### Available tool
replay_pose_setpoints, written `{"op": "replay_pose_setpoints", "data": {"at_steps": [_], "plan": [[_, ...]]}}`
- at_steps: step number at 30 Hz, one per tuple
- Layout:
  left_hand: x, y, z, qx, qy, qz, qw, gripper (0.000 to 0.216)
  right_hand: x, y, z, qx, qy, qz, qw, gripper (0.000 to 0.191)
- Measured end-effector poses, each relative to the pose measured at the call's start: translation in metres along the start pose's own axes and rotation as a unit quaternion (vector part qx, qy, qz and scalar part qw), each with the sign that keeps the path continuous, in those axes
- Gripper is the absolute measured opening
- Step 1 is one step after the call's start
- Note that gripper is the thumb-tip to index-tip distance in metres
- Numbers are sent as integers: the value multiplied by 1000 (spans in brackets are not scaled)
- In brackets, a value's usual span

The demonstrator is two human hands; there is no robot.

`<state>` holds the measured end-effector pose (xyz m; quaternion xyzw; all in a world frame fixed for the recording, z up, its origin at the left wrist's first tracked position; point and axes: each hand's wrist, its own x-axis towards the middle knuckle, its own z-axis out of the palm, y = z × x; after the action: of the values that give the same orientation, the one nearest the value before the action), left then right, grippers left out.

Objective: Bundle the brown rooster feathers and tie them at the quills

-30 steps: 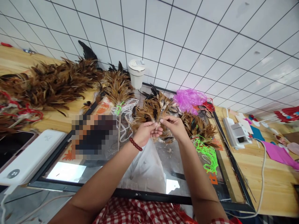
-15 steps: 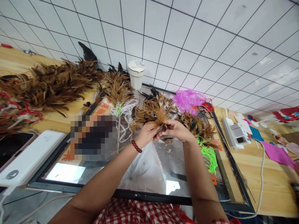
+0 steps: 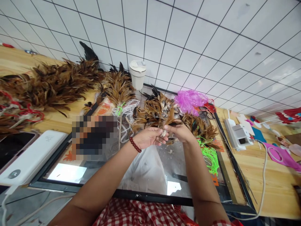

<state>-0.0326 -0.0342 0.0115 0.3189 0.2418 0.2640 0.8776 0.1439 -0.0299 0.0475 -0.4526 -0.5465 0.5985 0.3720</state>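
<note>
A small bunch of brown feathers (image 3: 171, 115) stands up between my two hands, its pale quill ends showing at the bottom. My right hand (image 3: 179, 131) is closed around the bunch, with the thumb pressing near the quills. From the other side, my left hand (image 3: 150, 138) pinches the quill ends between thumb and fingers. Just behind lies a pile of loose brown and black feathers (image 3: 150, 110). Another feather heap (image 3: 199, 125) is to the right of my right hand. A feather duster (image 3: 118, 86) with a thin stick lies to the left, beside white plastic strips (image 3: 128, 121).
A glass panel with a black frame (image 3: 164, 195) lies on the wooden table (image 3: 270, 188). Green string (image 3: 210, 160), a pink plastic bag (image 3: 190, 100) and a lidded white cup (image 3: 137, 75) surround the work. A white power bank (image 3: 35, 157) and finished feather dusters (image 3: 51, 84) are at left.
My hands have turned slightly and the left fingers have loosened from their tight overlap. The feather bunch has shifted right, and its pale quill ends now show.
</note>
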Motion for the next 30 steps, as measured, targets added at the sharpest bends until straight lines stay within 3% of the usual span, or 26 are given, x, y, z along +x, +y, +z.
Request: {"op": "replay_pose_setpoints", "data": {"at_steps": [3,7,9,11,14,16,19,21,23,26,30], "plan": [[2,-3,-1,-11,2,-9,1000,25,0,-1,4,-18,-21,-4,1000,31],[9,-5,1,-112,101,71,986,9,3,2,8,-139,17,-73,987,54],[11,-5,2,-150,135,93,975,7,4,3,9,-262,34,-125,956,75],[11,-4,2,-160,142,88,973,7,3,2,13,-369,62,-174,911,83],[10,-4,5,-155,146,78,974,11,1,0,21,-450,107,-207,862,74],[9,-3,7,-141,164,122,969,16,0,-3,24,-472,137,-215,844,70],[10,0,6,-119,237,258,929,22,-1,-6,17,-483,149,-208,838,59],[10,4,4,-112,287,318,897,25,-2,-7,5,-504,115,-178,837,40],[10,8,0,-119,311,342,879,28,-3,-6,-6,-541,64,-138,827,23],[10,12,-4,-139,327,365,860,27,-1,0,-10,-584,24,-104,805,21],[10,13,-4,-144,342,365,854,23,7,10,9,-584,93,-69,804,22]]}}
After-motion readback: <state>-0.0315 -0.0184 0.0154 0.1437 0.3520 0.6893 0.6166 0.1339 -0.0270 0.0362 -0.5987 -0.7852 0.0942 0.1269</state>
